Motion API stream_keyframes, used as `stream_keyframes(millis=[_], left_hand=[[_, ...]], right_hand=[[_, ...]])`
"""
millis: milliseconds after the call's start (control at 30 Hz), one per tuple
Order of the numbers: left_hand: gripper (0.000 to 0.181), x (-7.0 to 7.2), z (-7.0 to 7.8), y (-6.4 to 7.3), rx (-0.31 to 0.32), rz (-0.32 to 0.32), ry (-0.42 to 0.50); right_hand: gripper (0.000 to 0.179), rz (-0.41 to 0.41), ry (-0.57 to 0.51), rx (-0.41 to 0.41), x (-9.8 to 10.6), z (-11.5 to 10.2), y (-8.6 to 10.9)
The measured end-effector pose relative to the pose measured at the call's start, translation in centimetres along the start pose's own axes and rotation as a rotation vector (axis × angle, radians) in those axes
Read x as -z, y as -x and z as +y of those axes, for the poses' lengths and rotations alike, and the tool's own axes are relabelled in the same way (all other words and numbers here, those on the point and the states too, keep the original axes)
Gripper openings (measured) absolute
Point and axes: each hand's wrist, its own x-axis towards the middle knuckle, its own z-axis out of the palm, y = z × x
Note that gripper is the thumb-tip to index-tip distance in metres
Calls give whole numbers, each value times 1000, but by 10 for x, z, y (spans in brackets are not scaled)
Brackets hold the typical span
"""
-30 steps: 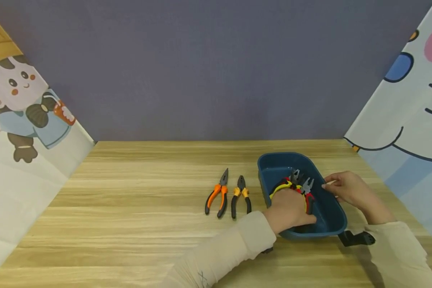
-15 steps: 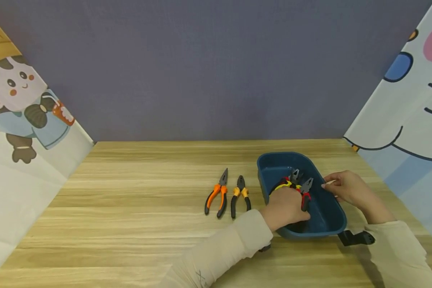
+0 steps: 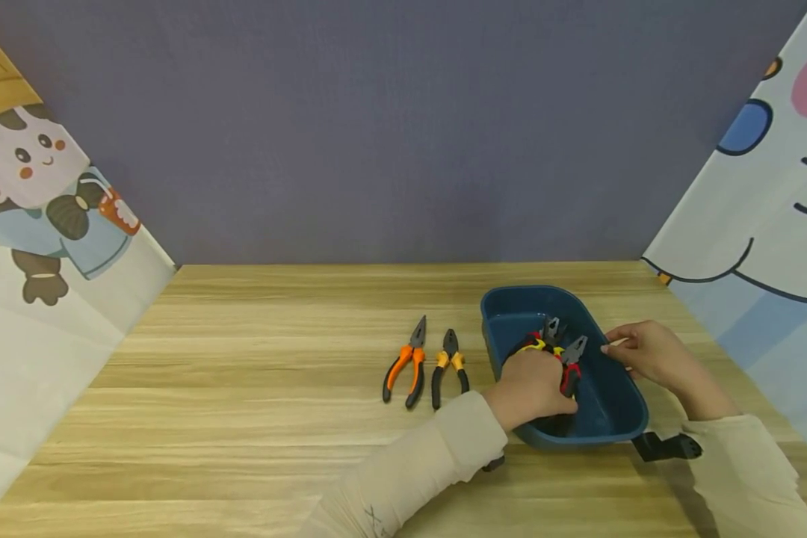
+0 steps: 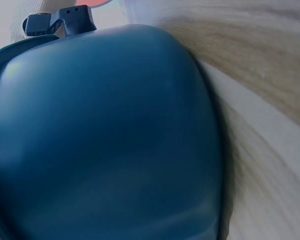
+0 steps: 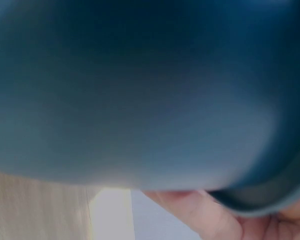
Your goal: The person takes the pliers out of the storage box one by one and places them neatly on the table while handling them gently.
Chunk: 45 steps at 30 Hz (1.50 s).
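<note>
The hands are apart: the right hand (image 3: pixel 654 360) pinches the rim of the blue tub (image 3: pixel 622 400) at about two o'clock, while the left hand (image 3: pixel 534 382) reaches in from eight; its fingertips are hidden, so I cannot tell whether they grip anything. Inside the tub, red-handled pliers (image 3: pixel 571 366) slant just at one o'clock from that hand, near yellow-handled pliers (image 3: pixel 536 344). Crowded handles could hook, so lifting one tool might drag another. Catching the wall could tip the tub if the right hand's hold slips. The left sleeve (image 3: pixel 437 448) might nudge the black-and-yellow pliers (image 3: pixel 450 359) outside, at nine o'clock.
</note>
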Motion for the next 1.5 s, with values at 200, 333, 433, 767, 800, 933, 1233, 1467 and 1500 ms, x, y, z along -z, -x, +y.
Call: stream_keyframes(millis=[200,333,433,767,800,933,1233,1467,1500], left_hand=[[39,1,0,0,-20,2,-6],[42,4,0,3,-16,14,13],[45,9,-1,5,-12,29,19],[47,25,-5,13,-60,76,48],[47,26,-5,14,-63,74,49],[44,32,-4,18,-73,72,55],[41,45,-10,28,-83,87,86],[42,48,-22,29,-92,98,61],[41,47,-24,29,-91,97,56]], right_hand=[[41,-11,-13,-8,0,0,1],[40,-8,-18,-14,0,0,1],[39,-4,-9,-8,0,0,1],[39,-6,8,-2,2,-1,1],[39,-7,6,-2,2,-1,1],[37,-9,3,-1,2,-1,1],[39,-14,7,2,1,-2,1],[40,-10,27,-1,2,-1,1],[39,-8,26,0,2,-1,1]])
